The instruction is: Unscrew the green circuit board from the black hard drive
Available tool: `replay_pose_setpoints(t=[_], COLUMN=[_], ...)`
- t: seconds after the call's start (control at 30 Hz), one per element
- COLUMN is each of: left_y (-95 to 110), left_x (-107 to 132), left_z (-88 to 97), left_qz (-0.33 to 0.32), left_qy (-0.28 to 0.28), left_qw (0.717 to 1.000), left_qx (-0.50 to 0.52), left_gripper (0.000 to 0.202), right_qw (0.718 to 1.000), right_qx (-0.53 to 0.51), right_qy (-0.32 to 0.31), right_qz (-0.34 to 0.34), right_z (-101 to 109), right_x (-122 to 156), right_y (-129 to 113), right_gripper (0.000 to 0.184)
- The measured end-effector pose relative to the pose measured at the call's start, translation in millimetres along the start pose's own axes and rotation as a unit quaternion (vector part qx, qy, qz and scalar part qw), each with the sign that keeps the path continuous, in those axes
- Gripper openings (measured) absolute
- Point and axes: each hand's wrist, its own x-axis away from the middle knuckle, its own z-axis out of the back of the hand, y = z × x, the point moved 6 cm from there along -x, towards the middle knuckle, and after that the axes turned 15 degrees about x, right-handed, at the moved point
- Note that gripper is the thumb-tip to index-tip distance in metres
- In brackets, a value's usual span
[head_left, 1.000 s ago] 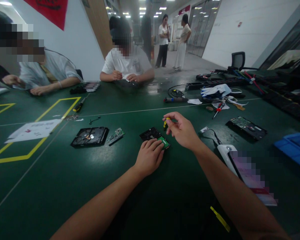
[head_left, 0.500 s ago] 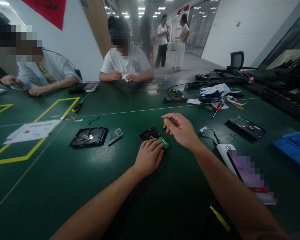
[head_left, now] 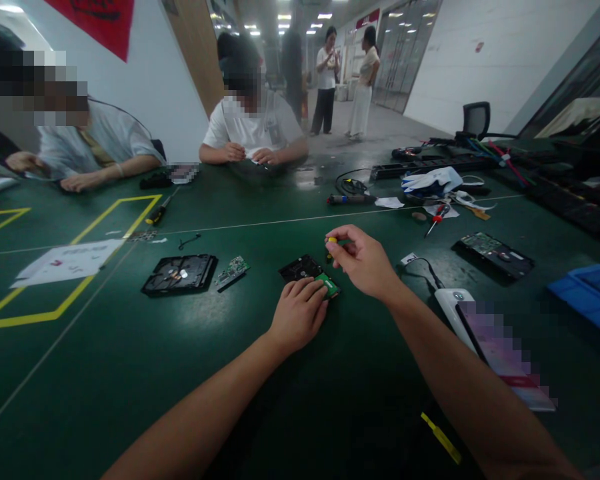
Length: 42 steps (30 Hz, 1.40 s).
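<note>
A small black hard drive (head_left: 300,268) with a green circuit board (head_left: 329,285) lies on the green table (head_left: 130,360). My left hand (head_left: 297,312) rests on its near edge, fingers curled down and pressing it. My right hand (head_left: 364,261) hovers just to the right, fingers pinched round a yellow-handled screwdriver (head_left: 331,245) that stands upright over the drive. The screwdriver's tip is hidden behind the drive.
A larger opened hard drive (head_left: 180,273) and a loose circuit board (head_left: 233,269) lie to the left. Another drive (head_left: 495,254), a blue tray (head_left: 587,297), a white device (head_left: 457,303) with cable and a phone sit right. Two people work across the table.
My right hand has shifted slightly, its fingers turning on the screwdriver handle. My left hand stays put on the drive.
</note>
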Motion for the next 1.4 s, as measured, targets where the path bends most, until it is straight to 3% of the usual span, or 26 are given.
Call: replay_pose_setpoints(t=[0.47, 1.4], left_y=[0.0, 0.0], left_x=[-0.2, 0.7], left_z=[-0.5, -0.7], left_qz=[0.002, 0.001], left_qy=[0.000, 0.000], left_qw=[1.000, 1.000], left_qx=[-0.002, 0.002], left_gripper=[0.035, 0.036], right_qw=[1.000, 1.000], right_qx=[-0.007, 0.007], right_qy=[-0.009, 0.007], right_qz=[0.025, 0.011], right_z=[-2.4, 4.4], right_x=[-0.2, -0.6], right_y=[-2.3, -2.5], right_gripper=[0.029, 0.029])
